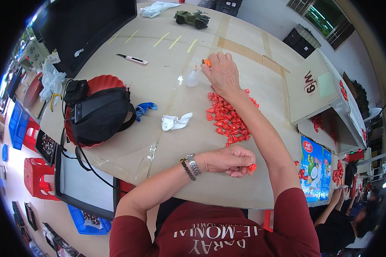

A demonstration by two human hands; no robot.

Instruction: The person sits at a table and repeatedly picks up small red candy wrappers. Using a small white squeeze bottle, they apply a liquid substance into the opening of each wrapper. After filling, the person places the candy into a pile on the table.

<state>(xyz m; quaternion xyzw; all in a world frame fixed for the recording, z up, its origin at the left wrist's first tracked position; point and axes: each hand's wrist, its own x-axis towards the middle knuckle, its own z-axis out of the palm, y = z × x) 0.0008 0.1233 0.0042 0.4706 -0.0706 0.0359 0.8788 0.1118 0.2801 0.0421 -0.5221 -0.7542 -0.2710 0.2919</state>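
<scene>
My left hand, with a watch and a beaded bracelet on its wrist, is closed near the table's front edge. Its fingertips pinch a small red-orange plastic piece. Stretched far over the table, my right hand is closed around an orange object, mostly hidden by the fingers, so its kind cannot be made out. Just left of that hand stands a small white bottle with a thin nozzle. A heap of small red plastic pieces lies under my right forearm and beyond my left hand.
A crumpled white cloth and a cutter knife lie left. A black bag sits on a red basin. A green toy vehicle stands at the back. At right are an open box and a co-worker's arms.
</scene>
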